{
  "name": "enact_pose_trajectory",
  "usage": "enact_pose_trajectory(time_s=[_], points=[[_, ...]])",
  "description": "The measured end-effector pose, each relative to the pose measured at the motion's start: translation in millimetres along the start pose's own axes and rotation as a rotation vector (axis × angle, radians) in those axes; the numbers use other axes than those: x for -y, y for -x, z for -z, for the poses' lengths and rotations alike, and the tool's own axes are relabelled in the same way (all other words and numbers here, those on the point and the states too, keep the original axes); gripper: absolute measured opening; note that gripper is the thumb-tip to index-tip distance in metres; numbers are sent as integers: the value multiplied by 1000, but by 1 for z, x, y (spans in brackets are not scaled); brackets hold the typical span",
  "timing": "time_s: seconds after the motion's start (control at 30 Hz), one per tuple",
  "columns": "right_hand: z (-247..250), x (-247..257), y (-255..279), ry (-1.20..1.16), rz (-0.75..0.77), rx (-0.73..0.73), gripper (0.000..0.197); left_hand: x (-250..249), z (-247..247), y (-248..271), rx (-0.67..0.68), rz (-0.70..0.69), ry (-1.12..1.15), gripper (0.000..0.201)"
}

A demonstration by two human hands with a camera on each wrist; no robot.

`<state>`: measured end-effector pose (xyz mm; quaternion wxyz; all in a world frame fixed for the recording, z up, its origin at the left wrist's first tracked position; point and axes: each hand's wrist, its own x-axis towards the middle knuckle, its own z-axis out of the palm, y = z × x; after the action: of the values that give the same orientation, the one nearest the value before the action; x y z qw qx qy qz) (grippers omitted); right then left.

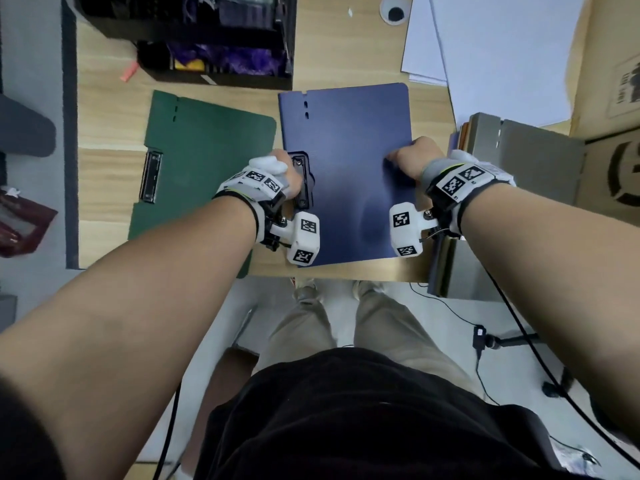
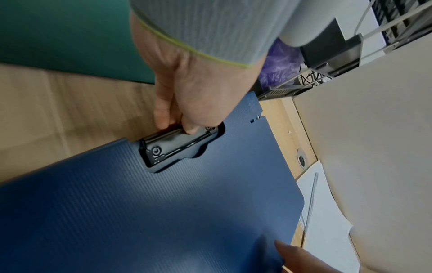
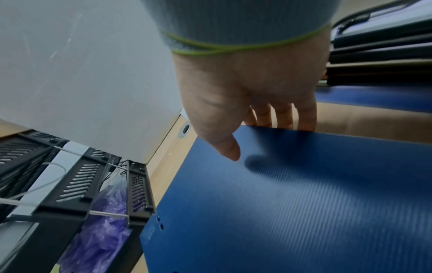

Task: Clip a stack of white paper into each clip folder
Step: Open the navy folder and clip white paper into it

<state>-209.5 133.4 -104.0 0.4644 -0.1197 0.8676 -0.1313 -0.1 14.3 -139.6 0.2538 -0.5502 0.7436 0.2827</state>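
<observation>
Head view: wooden desk [image 1: 110, 133] under folders, grey floor [image 1: 31, 81] beyond.

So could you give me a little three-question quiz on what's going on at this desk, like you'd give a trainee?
1. True or false: the green folder lies to the right of the blue folder.
2. Which part of the blue folder does the left hand grip?
A. its black clip
B. a far corner
C. nothing
3. Fill in: the right hand holds the blue folder's ____ edge, fingers behind it, thumb on top.

Key
1. False; it lies to the left, on the desk.
2. A
3. Right; the white paper lies beyond, not yet clipped in.
</observation>
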Motion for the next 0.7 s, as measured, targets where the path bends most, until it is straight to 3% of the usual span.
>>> enact_pose_trajectory(time_s=[0.13, 0.3, 0.43, 0.57, 0.63, 0.7], points=[[15, -5, -6, -28, -7, -17, 34, -12, -2, -1, -21, -15, 56, 13], [29, -5, -6, -91, -22, -19, 42, -30, 8, 4, -15, 28, 83, 41], [43, 2, 0, -145, 34, -22, 60, -40, 18, 14, 34, 53, 102, 51], [54, 23, 23, -366, 91, 153, 60, -35, 30, 22, 76, 20, 121, 64], [55, 42, 38, -348, 190, 251, 70, -33, 41, 31, 96, -11, 187, 54], [51, 62, 50, -317, 254, 346, 81, -29, 53, 35, 48, -26, 309, 62]])
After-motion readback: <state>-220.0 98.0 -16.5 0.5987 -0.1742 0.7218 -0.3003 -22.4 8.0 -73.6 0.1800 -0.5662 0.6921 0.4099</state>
